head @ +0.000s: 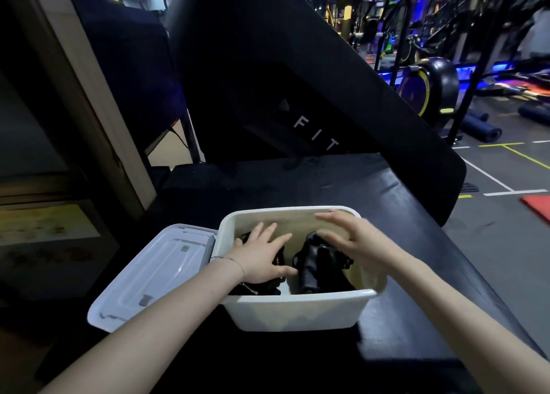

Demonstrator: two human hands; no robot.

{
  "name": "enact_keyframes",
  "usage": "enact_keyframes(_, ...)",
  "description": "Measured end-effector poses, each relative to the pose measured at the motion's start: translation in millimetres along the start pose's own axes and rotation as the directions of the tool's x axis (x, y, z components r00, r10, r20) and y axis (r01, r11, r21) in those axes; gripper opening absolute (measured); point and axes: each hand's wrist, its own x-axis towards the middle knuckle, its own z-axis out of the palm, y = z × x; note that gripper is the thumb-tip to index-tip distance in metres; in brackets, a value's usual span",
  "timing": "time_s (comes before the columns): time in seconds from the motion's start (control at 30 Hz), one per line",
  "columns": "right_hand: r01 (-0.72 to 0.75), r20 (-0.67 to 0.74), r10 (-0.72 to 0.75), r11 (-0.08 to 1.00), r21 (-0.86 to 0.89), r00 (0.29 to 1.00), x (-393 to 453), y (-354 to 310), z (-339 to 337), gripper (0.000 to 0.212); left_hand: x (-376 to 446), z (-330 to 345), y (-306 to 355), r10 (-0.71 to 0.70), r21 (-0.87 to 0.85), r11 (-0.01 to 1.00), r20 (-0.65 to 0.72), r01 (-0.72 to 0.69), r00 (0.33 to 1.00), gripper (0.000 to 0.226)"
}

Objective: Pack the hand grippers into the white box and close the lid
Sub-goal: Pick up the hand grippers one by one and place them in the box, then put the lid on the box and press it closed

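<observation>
The white box (297, 310) stands open on a black padded bench. Black hand grippers (318, 262) lie inside it, one bundle on the right and another on the left under my palm. My left hand (262, 256) lies flat with fingers spread on the left bundle. My right hand (354, 238) hovers over the right side of the box, fingers apart, holding nothing. The white lid (151, 277) hangs open to the left of the box, inner side up.
The black bench (416, 203) runs to the right and far side of the box. A large black padded panel with white letters (297, 96) leans behind it. Gym machines (428, 78) and rolled mats stand on the floor at the right.
</observation>
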Motion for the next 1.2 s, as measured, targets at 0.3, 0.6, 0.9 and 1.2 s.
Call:
enact_keyframes(0.3,-0.084,0.527,0.222,0.958,-0.273,0.820,5.6,-17.1,27.0,0.080,-5.9,6.2,-7.2,-0.010,-0.147,0.989,0.081,0.022,0.997,0.084)
enact_keyframes(0.6,0.020,0.349,0.017,0.995,-0.102,0.937,21.8,-64.5,34.3,0.075,-50.3,-19.4,-43.6,0.067,-0.424,0.866,-0.425,-0.264,0.903,0.069)
enact_keyframes(0.9,0.291,0.227,-0.271,0.955,-0.058,0.935,56.4,-181.9,128.6,0.062,-107.9,-2.0,-164.1,-0.214,-0.467,0.884,-0.471,-0.036,0.856,0.084)
enact_keyframes(1.2,0.308,0.473,-0.179,0.928,-0.211,0.863,47.5,-213.2,230.4,0.070,-138.3,66.3,-245.3,-0.361,-0.456,0.859,-0.216,0.233,0.907,0.068)
